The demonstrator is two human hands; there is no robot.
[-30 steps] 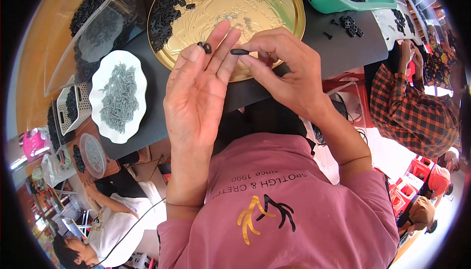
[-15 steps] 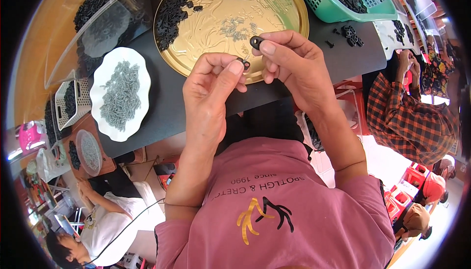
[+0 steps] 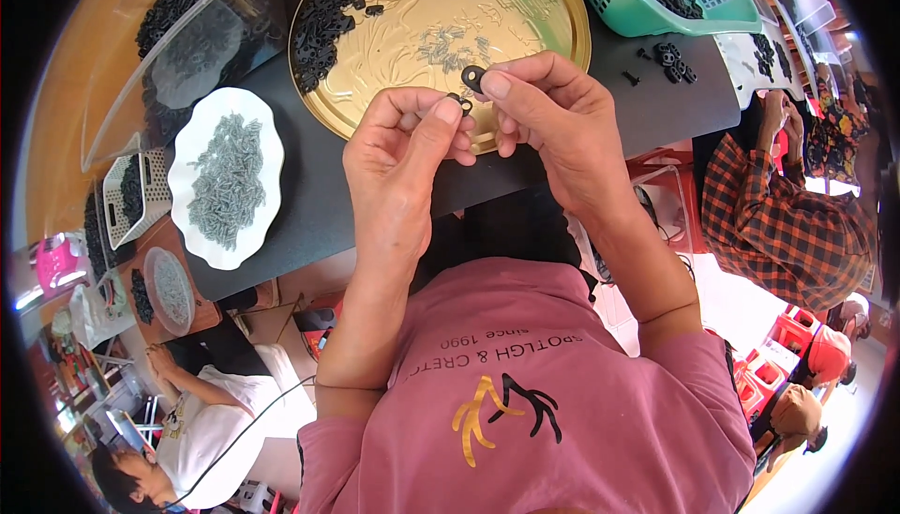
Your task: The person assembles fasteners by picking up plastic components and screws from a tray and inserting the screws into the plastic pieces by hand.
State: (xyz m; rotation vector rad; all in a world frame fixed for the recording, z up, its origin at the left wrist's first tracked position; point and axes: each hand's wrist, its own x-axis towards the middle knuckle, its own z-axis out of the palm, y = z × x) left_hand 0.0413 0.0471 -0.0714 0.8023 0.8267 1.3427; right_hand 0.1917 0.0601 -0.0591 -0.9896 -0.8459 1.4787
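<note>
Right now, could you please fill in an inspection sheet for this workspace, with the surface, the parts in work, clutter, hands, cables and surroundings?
Surface: dark table under a gold tray, white plate and green basket.
Parts: a black piece and a black ring held close together; contact unclear. Grey pieces fill the plate's middle.
Clutter: small black heap right of the tray.
Hands: left hand pinches the black piece; right hand pinches the ring.
Cables: thin black cord at lower left.
Surroundings: person in white on the left, person in checked shirt on the right.
</note>
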